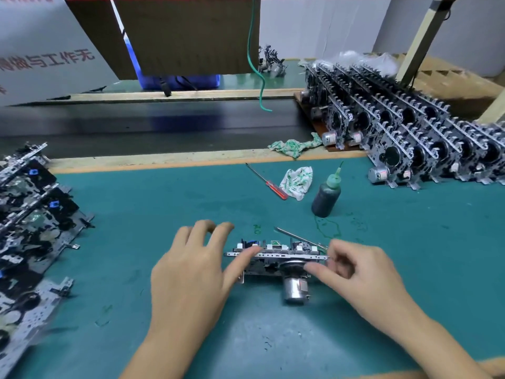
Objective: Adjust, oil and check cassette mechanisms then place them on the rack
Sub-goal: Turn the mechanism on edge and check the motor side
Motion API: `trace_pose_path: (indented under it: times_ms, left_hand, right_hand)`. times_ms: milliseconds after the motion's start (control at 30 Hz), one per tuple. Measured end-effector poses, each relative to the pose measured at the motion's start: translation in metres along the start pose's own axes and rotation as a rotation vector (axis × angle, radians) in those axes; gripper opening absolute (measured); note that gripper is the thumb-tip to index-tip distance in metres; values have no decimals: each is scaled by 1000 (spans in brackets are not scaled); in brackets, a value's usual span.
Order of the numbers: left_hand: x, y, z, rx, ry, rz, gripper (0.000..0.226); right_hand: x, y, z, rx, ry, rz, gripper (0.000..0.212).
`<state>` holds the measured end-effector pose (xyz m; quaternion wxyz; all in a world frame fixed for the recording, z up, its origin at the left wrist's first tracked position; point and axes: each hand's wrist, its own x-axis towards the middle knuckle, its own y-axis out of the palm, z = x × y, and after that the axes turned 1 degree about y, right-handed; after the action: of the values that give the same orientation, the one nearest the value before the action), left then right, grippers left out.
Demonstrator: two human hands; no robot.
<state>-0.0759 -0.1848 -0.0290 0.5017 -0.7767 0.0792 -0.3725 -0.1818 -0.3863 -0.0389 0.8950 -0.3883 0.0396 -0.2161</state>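
A cassette mechanism (276,258) with a silver motor (295,291) stands on edge on the green mat (164,209) in front of me. My left hand (191,274) touches its left end with the thumb on the metal rail, the other fingers spread above the mat. My right hand (358,272) holds the right end, fingers curled around a thin metal tool (297,236) that juts up and left behind the mechanism. A dark oil bottle (326,196) with a green nozzle stands just beyond. The rack (410,127) of finished mechanisms fills the far right.
A red-handled screwdriver (269,183) and a crumpled cloth (297,181) lie beyond the bottle. Another cloth (295,146) sits by the wooden edge. A pile of mechanisms (30,228) covers the left edge. A black conveyor (164,124) runs behind the mat; a green wire (259,75) hangs over it.
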Motion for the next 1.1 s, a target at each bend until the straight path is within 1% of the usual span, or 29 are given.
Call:
trace_pose_path:
  times_ms: [33,67,100,133,167,233,300,367,433,633,800,867,933,967,1000,1033,1067,1100]
  left_hand:
    - [1,1,-2,-75,26,6,57]
    - [3,2,-3,-172,78,20,56]
    - [6,3,-5,-251,144,37,54]
    - [9,5,-7,-298,213,57,51]
    - [13,7,-10,-329,276,79,48]
    - [18,13,-13,-392,353,113,40]
    - [18,19,-14,-460,357,107,33]
    - [16,24,-15,-527,311,88,29]
    - [16,26,-17,-563,279,78,27]
    - [15,27,-19,-564,272,60,27]
    - [15,28,-20,-571,259,56,27]
    - [14,29,-19,-582,261,63,26]
    - [13,28,-20,-587,243,64,25]
    - [13,28,-20,-586,235,62,26]
    - [13,28,-21,-583,231,57,26]
    - [12,28,-22,-582,230,51,26]
    - [12,28,-22,-583,227,42,27]
    - [13,28,-22,-584,225,34,27]
  right_hand:
    - [3,-1,-1,46,-23,-12,40]
    - [6,-1,-2,148,-30,33,40]
    - [11,1,-3,255,-35,106,45]
    - [14,4,-5,333,-51,175,48]
    - [17,7,-6,379,-75,211,46]
    - [20,12,-6,437,-106,216,40]
    - [20,14,-6,468,-104,198,39]
    - [20,16,-8,472,-106,174,32]
    - [19,18,-8,469,-107,141,31]
    - [17,23,-8,556,-103,119,29]
    - [17,19,-7,535,-100,123,34]
    - [13,16,-6,479,-102,163,41]
    - [7,12,-11,250,-153,166,52]
    - [3,9,-13,105,-185,114,55]
    - [-1,6,-15,-27,-218,30,51]
    - [-5,4,-17,-140,-264,-52,43]
    - [-8,4,-19,-241,-319,-113,38]
    - [-11,4,-20,-326,-370,-142,39]
